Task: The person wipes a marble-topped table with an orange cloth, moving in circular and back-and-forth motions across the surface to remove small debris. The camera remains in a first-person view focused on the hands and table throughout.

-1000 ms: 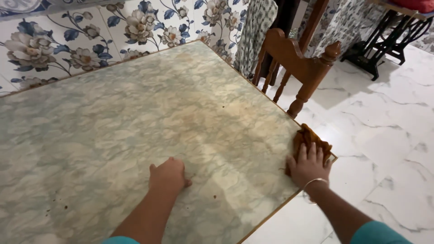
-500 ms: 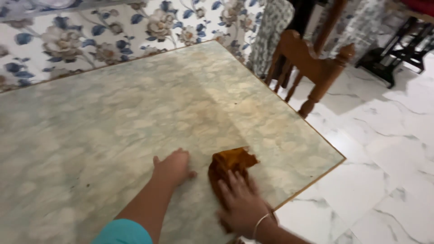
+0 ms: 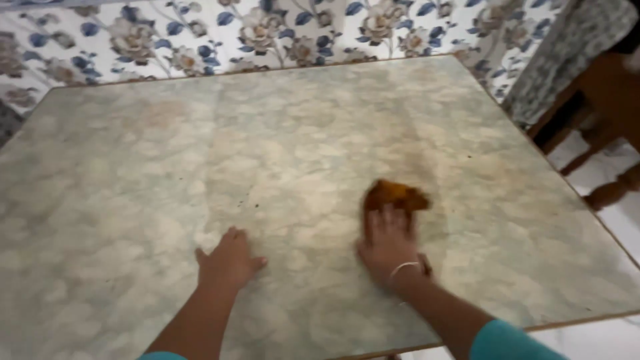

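A pale green marbled table top (image 3: 287, 133) fills most of the view. My right hand (image 3: 389, 243) lies palm-down on an orange-brown cloth (image 3: 395, 197) and presses it against the table surface near the middle; the hand is blurred by motion. A thin bangle sits on that wrist. My left hand (image 3: 229, 261) rests flat on the bare table to the left of the cloth, fingers slightly spread, holding nothing. Small dark crumbs dot the surface between the hands.
A wall with blue and beige flower tiles (image 3: 267, 33) runs behind the table. A wooden chair (image 3: 600, 113) stands at the right, over white marble floor (image 3: 620, 220). The table's front edge (image 3: 567, 323) runs beside my right forearm.
My right hand has slid the cloth from the table's right corner leftward and inward to the middle. My left hand has stayed flat on the table. The view has shifted left.
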